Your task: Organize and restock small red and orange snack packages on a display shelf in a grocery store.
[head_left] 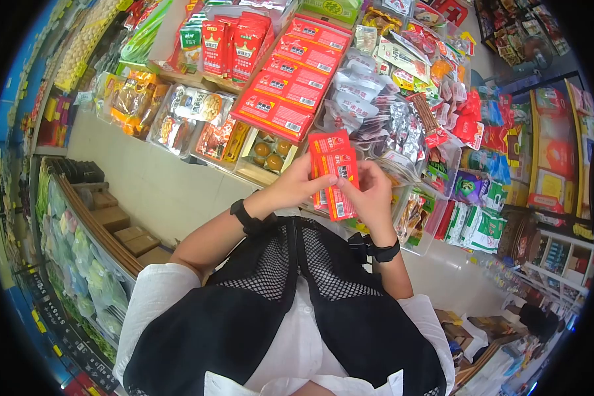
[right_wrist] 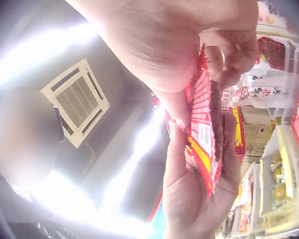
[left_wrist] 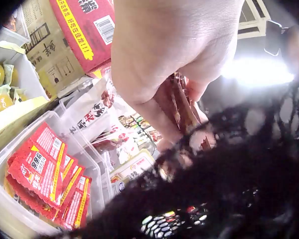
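Both hands hold a small stack of red snack packets in front of the chest. In the head view my left hand grips the stack from the left, its thumb lying across the front. From the other side my right hand pinches the packets, thumb on the printed face and fingers behind. The left wrist view shows the packets edge-on under the left hand, partly hidden by it. Seen from the right wrist, the packets stand between the right hand and the left hand.
A long red carton lies on the display ahead, beside silver-grey packets. Brown eggs sit in a box near its front edge. A clear tub contains similar red packets. Bagged vegetables line the left shelf.
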Demonstrator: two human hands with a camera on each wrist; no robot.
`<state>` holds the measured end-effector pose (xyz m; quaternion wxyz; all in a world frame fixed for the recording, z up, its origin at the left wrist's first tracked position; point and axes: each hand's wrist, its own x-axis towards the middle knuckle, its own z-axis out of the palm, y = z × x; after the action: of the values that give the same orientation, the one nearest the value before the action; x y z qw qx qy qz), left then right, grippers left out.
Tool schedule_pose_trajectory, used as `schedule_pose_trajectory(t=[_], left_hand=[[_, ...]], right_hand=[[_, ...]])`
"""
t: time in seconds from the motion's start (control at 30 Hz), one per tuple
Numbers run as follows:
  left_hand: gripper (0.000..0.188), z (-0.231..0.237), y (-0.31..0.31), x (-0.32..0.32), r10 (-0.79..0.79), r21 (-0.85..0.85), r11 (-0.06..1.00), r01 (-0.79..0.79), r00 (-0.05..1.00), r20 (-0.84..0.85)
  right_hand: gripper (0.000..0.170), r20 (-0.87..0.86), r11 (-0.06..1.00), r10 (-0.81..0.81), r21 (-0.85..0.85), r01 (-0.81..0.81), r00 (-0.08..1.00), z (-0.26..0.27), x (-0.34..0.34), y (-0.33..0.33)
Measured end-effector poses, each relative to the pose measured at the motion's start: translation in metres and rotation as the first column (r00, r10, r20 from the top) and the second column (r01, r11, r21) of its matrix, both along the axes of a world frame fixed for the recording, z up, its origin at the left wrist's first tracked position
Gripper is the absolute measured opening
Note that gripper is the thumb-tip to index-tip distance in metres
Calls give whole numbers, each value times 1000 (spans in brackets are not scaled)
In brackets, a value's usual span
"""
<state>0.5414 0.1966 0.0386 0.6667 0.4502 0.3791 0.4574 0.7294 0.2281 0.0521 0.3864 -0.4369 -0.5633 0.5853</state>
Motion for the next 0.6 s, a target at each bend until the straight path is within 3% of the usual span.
schedule_pose_trajectory(t=[0.07, 0.1, 0.27, 0.37, 0.47, 0.6], left_hand=[[42, 3, -1, -4, 78, 59, 995, -76, 996, -38], [42, 5, -2, -9, 85, -25, 996, -85, 996, 14], [41, 10, -8, -18, 192, -32, 981, -190, 978, 82], [36, 12, -8, -24, 242, 37, 970, -239, 963, -119], [34, 10, -10, -25, 316, 51, 949, -312, 941, -125], [31, 9, -16, -25, 407, 20, 913, -408, 904, -129]], right_hand=[[22, 19, 1000, 10, -26, -9, 1000, -2, -2, 2], [19, -10, 999, -33, -32, 33, 999, -5, -4, 3], [14, -9, 997, -71, -34, 71, 997, -7, -10, 11], [13, -86, 998, -24, -57, 19, 996, 4, -25, 14], [16, -178, 998, -69, -12, 68, 982, 5, -40, 14], [22, -112, 996, 71, -44, -76, 991, -4, -44, 16]])
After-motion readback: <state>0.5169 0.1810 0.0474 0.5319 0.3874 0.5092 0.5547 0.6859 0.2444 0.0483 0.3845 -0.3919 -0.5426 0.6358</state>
